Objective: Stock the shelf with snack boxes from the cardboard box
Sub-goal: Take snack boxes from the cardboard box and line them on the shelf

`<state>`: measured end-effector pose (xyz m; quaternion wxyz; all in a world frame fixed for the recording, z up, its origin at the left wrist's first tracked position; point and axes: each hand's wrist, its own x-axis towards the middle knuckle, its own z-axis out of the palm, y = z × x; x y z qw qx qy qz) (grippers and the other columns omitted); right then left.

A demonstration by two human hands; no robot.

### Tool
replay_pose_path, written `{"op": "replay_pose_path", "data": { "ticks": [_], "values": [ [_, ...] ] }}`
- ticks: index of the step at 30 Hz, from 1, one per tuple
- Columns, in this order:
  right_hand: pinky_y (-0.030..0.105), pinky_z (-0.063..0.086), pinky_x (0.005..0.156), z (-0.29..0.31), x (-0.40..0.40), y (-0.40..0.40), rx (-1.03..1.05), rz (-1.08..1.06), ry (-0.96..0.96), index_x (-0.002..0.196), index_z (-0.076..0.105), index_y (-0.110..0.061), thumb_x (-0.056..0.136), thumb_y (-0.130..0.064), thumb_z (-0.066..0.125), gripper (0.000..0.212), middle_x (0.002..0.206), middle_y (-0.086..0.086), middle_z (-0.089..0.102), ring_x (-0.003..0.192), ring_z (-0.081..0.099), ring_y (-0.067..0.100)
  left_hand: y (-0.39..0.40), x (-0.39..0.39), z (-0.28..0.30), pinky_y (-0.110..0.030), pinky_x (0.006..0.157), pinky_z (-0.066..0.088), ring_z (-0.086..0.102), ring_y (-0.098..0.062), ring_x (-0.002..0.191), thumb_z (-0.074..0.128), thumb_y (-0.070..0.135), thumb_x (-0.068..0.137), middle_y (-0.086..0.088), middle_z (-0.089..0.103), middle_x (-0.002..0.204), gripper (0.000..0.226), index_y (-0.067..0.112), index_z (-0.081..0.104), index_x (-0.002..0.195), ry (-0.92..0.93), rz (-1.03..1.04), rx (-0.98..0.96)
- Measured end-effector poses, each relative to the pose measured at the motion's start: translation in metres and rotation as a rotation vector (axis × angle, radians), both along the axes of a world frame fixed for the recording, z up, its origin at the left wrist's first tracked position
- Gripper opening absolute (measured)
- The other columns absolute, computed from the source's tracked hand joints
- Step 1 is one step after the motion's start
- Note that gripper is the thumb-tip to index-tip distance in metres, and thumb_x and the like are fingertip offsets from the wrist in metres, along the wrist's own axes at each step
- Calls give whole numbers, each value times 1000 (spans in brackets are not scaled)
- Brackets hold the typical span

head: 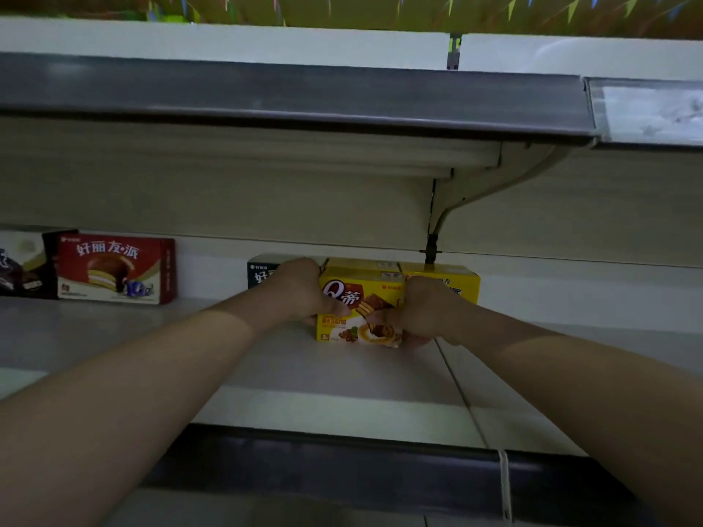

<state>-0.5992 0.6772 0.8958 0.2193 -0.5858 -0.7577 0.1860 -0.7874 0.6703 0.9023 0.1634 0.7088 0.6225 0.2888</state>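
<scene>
A: Start with the grip. What have the hands got?

B: Both are clamped on one yellow snack box (359, 313). The left hand (304, 290) wraps its left end, thumb across the front; the right hand (418, 310) curls round the right end, fingers partly under the bottom corner.

A: And the box itself?

B: On the shelf (342, 374), well back from the front lip, standing face-out. Whether its bottom edge is fully down I can't tell; the right fingers seem to sit beneath it.

A: So the risk there?

B: If those fingers slip out unevenly, I'd expect the box to tip forward or skew, since it's tall and narrow at the base.

A: What's round it?

B: A dark box (262, 273) just behind the left hand, and another yellow box (462, 287) behind the right, both against the back wall. Pushing hard could knock either askew, or crush a corner.

A: Farther out?

B: A red pie box (114, 270) well to the left, with a dark one beside it, safe from this. The upper shelf (289, 97) hangs low overhead; lifting the wrists sharply might knock it. The cardboard box isn't in view.
</scene>
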Motion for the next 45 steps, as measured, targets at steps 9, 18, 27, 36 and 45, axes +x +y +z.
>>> {"op": "replay_pose_path", "data": {
  "ticks": [9,18,27,36,45],
  "values": [
    [26,30,51,10,3,-50,-80,-42,-141,65,49,-13,79,-72,54,61,58,3,45,51,38,16,-50,7,-14,-26,72,42,60,-28,105,66,34,87,-13,64,114,37,5,62,110,192,254,136],
    [22,24,44,25,-79,-157,109,-104,78,65,46,-10,92,-29,56,34,57,7,41,48,34,20,-195,-87,-25,-29,78,49,65,-28,96,56,18,88,-10,72,97,16,14,71,84,136,317,355],
    [24,32,46,-52,-322,-314,-48,253,-45,74,47,-9,94,-30,53,30,66,7,48,55,45,21,-401,-277,-92,-32,83,51,62,-19,90,57,21,91,1,68,92,13,19,69,87,124,477,46],
    [23,32,46,-145,-525,-383,-225,543,-101,71,48,-13,94,-24,51,25,65,4,46,54,41,17,-490,-452,-171,-25,75,45,59,-13,89,58,26,91,3,68,100,13,22,70,88,70,589,-177],
    [24,43,54,-235,-718,-392,-521,570,-112,108,56,-13,94,-29,53,22,80,3,58,65,54,14,-525,-639,-244,-25,81,52,62,-13,94,56,22,92,-1,67,103,13,18,69,93,-38,734,-435]
  ]
}}
